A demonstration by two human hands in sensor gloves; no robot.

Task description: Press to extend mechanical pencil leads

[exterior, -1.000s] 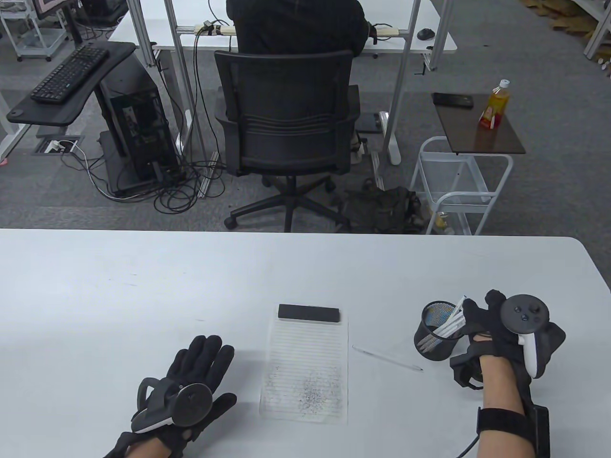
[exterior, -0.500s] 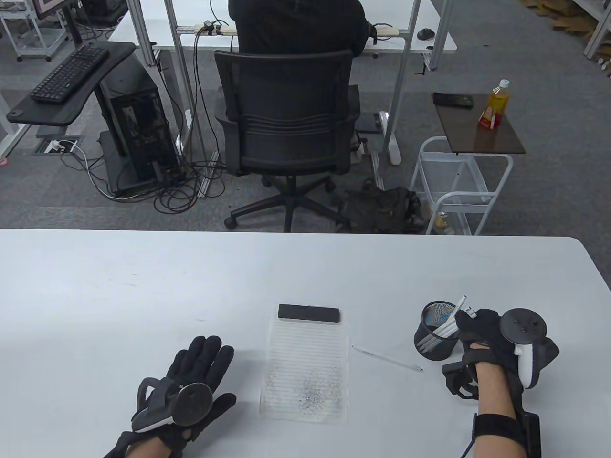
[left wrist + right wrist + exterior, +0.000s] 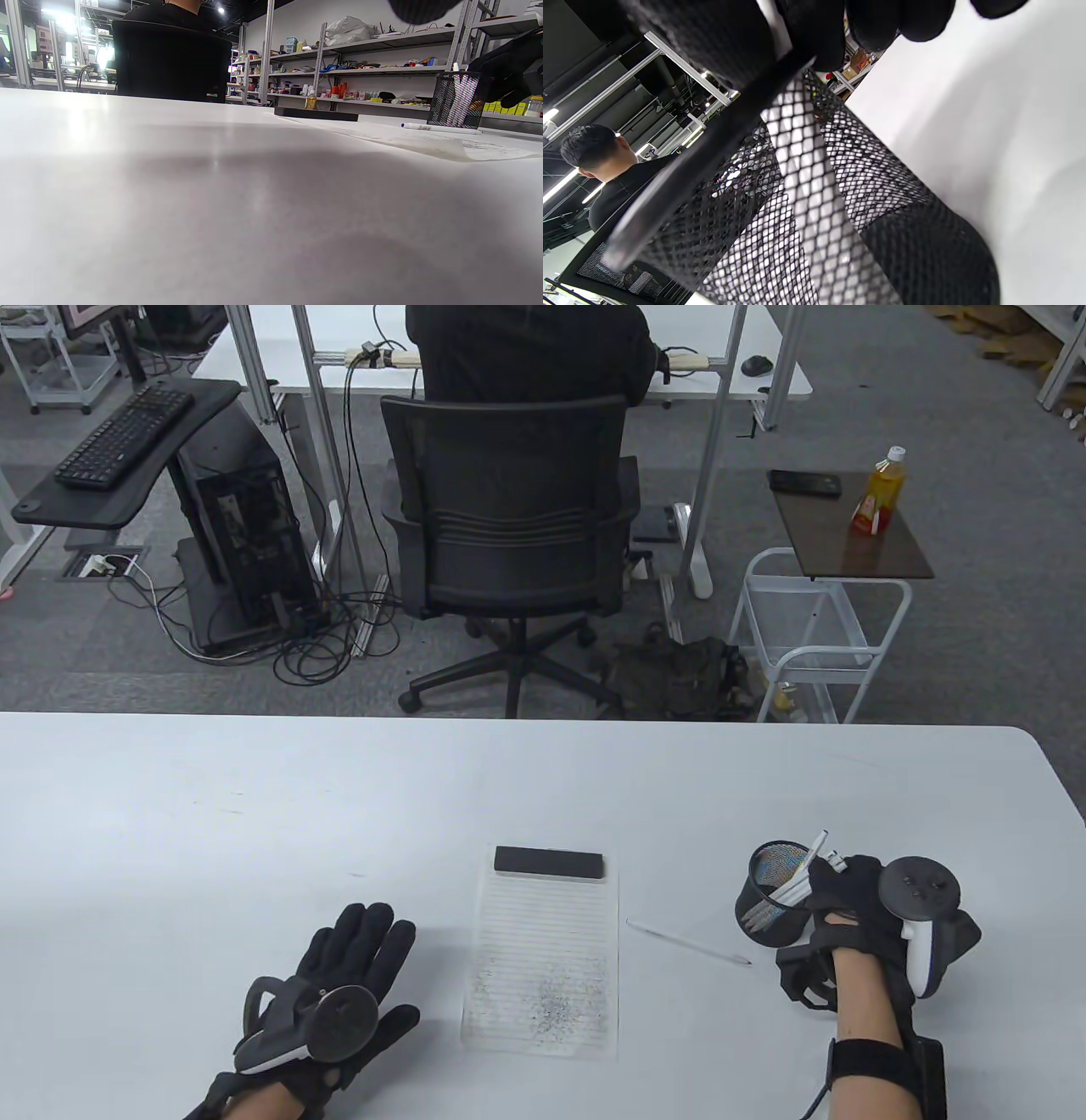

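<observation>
Pinching a white pencil (image 3: pixel 835 861) at the mesh cup (image 3: pixel 768 903), right hand (image 3: pixel 857 899); left hand (image 3: pixel 339 984) flat; no legible labels

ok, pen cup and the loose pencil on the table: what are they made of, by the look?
Pen cup: looks like black-coated metal mesh; the right wrist view shows an open diamond lattice under a solid rim.
Loose pencil: probably white plastic, a smooth slim barrel with a darker tip; too small to be sure.
</observation>
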